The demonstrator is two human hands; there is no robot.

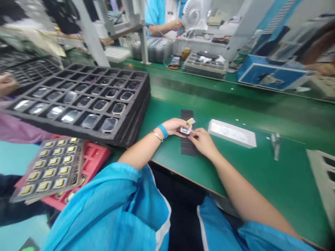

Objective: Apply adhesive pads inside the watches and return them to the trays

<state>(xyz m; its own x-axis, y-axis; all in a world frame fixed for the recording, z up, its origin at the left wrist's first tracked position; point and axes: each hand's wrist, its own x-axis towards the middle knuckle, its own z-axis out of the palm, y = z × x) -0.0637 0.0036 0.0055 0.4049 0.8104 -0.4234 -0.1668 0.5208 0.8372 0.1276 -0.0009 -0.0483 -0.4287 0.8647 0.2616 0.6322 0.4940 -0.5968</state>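
Over the green workbench (pixel 167 146), my left hand (pixel 175 126) is closed around a small white watch case (pixel 185 130). A yellow-and-white flap (pixel 191 121) stands up from the case. My right hand (pixel 204 142) meets it from the right, thumb and fingertips pinched at the case's lower right edge. What lies between those fingertips is too small to make out. Beneath both hands lies a black strip-shaped mat (pixel 188 148), partly covered by them. A shallow white box (pixel 232 134) with whitish contents sits just right of my right hand.
Stacked black foam trays (pixel 125 130) of watches stand at the left. Nearer me, a clear tray (pixel 56 162) of yellow-marked parts overlaps a red tray (pixel 98 153). A small clear object (pixel 275 145) lies right. Across the bench are a fan (pixel 192 14), a blue box (pixel 272 73) and another person.
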